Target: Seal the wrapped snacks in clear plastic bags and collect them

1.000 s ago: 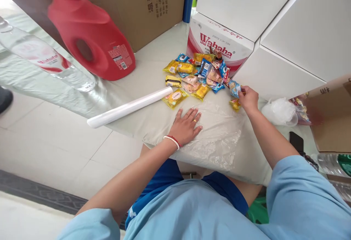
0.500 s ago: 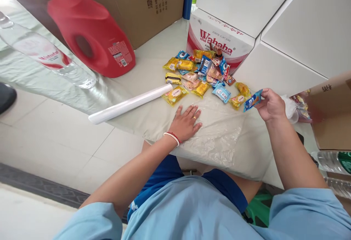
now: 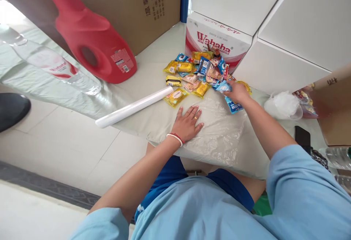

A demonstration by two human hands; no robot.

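Note:
My left hand (image 3: 188,123) lies flat on the plastic-covered table (image 3: 216,137), fingers spread. On the right, my right hand (image 3: 238,93) reaches to the pile's front edge, its fingers closed on a light blue snack packet (image 3: 224,86). A darker blue snack packet (image 3: 233,107) lies just below that hand, partly covered by it. Behind is a heap of wrapped snacks, with yellow packets (image 3: 185,67) and a blue one (image 3: 203,65) among them. One yellow snack packet (image 3: 175,97) rests ahead of my left hand, by the end of a white roll (image 3: 134,107).
At the left stand a red jug (image 3: 95,46) and a clear water bottle (image 3: 55,62). A Wahaha carton (image 3: 216,37) and white boxes (image 3: 296,31) back the heap. On the right are a plastic tub (image 3: 283,106), a phone (image 3: 302,137) and a brown carton (image 3: 336,112).
My right hand has moved left, let go of the darker blue packet on the table and taken hold of the light blue one. My left hand stays in place.

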